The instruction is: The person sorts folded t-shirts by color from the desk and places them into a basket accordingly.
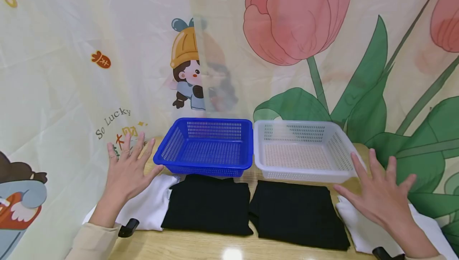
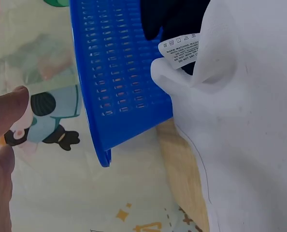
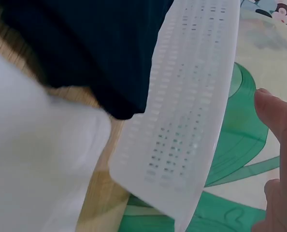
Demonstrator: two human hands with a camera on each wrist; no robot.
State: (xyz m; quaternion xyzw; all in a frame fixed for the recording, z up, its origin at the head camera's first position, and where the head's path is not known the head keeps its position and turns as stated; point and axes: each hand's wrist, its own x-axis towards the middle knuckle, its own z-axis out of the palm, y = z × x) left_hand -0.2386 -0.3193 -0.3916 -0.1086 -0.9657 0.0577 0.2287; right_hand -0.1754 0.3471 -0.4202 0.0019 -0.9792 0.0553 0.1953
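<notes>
My left hand (image 1: 127, 172), fingers spread and holding nothing, is raised over a folded white garment (image 1: 152, 204) at the left. On the other side my right hand (image 1: 381, 194) is spread the same way above a second white garment (image 1: 362, 228). Between them lie two folded black garments, the left one (image 1: 209, 206) and the right one (image 1: 297, 216), side by side. Behind these stand a blue basket (image 1: 204, 168) and a white basket (image 1: 301, 172), both with nothing inside. A printed care label (image 2: 179, 50) sticks out from the left white garment in the left wrist view.
The wooden table (image 1: 186, 246) carries everything. A cloth backdrop (image 1: 143, 32) printed with tulips and cartoon figures rises right behind the baskets and along the left side. Dark wrist straps (image 1: 129, 228) show at both wrists.
</notes>
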